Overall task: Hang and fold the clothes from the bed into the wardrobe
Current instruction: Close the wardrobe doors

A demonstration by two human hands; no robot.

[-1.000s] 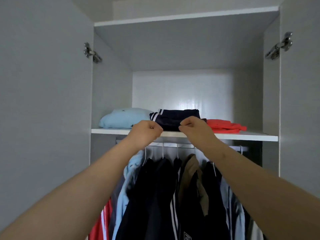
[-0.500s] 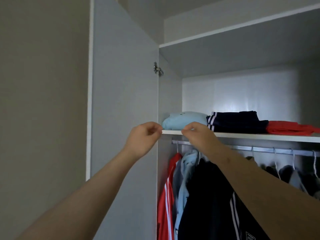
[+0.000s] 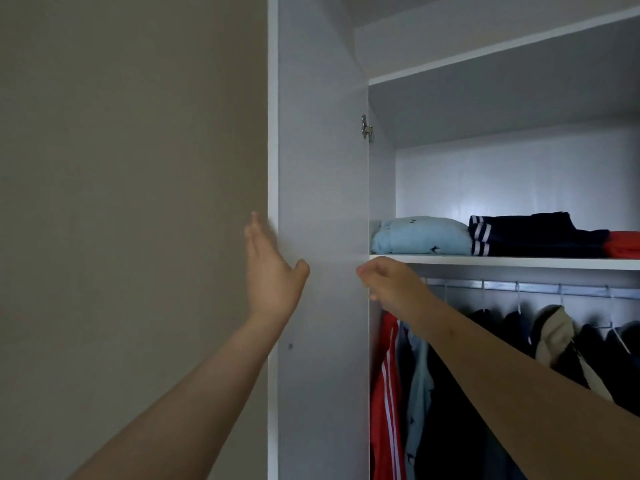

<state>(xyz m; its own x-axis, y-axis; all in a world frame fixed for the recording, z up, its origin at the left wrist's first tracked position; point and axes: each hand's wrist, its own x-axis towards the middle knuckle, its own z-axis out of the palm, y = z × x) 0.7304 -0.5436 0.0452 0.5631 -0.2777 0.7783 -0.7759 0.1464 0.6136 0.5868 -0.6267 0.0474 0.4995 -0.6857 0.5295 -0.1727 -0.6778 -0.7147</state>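
The wardrobe stands open, its white left door (image 3: 322, 202) swung out towards me. My left hand (image 3: 272, 268) is open, fingers straight, at the door's outer edge. My right hand (image 3: 388, 282) hangs loosely curled and holds nothing, just below the front edge of the shelf (image 3: 502, 262). On the shelf lie three folded garments: a light blue one (image 3: 419, 235), a navy one with white stripes (image 3: 526, 235) and a red one (image 3: 625, 244) at the right border. Below, several garments hang from the rail (image 3: 533, 287), among them a red striped jacket (image 3: 386, 393).
A beige wall (image 3: 131, 202) fills the left half of the view. A metal hinge (image 3: 365, 126) sits high on the door's inner edge. An upper shelf board (image 3: 502, 53) caps the compartment. The bed is out of view.
The view has swung left. Both hands let go of the navy garment and left the shelf. My left hand has opened and moved to the door's edge.
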